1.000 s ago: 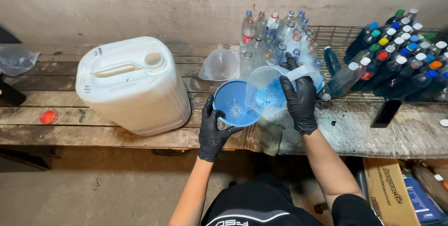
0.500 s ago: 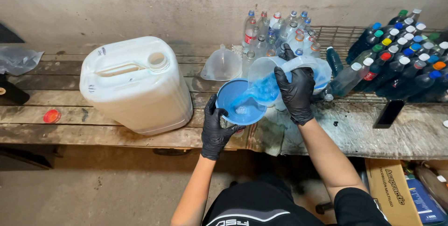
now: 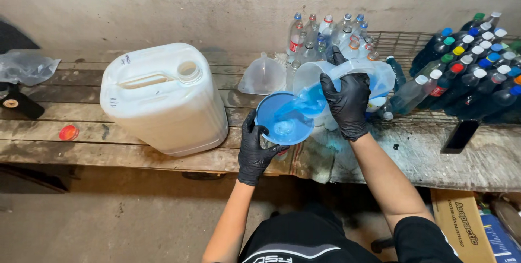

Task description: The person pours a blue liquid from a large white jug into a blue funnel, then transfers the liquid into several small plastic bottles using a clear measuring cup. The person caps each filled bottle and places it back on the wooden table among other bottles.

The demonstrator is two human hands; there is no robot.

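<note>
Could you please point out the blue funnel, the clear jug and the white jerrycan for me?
Blue funnel (image 3: pixel 282 119), head view, on its inner wall.
Clear jug (image 3: pixel 374 73), head view, on its side wall.
White jerrycan (image 3: pixel 163 105), head view, on its top face.

Both gloved hands (image 3: pixel 304 122) gripping, forearms outstretched

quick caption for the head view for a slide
Black-gloved right hand tips a clear jug of blue liquid into a blue funnel steadied by the left hand, beside a white jerrycan.
</note>
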